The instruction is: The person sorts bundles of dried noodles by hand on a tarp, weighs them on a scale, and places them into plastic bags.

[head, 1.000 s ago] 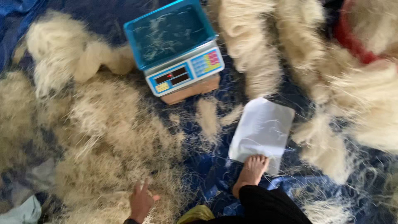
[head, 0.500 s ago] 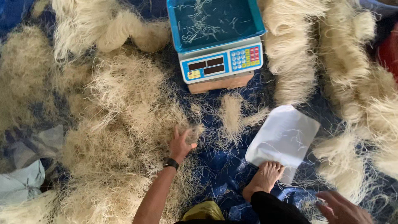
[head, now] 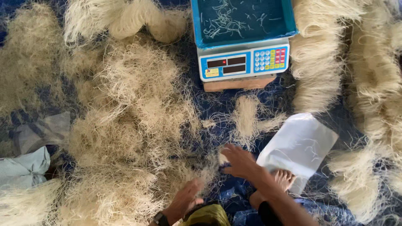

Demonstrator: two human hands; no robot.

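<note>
Both hands were spread open, holding nothing: the left hand point(head: 184, 200) pressed on the tangled pale dried noodle heap point(head: 125, 138); the right hand point(head: 239, 161) rested at the heap's three o'clock edge.

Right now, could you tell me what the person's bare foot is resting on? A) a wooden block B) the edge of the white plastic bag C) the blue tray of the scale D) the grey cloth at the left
B: the bare foot presses on the lower edge of the white plastic bag, which lies flat on the blue sheet, below and to the right of the scale.
</note>
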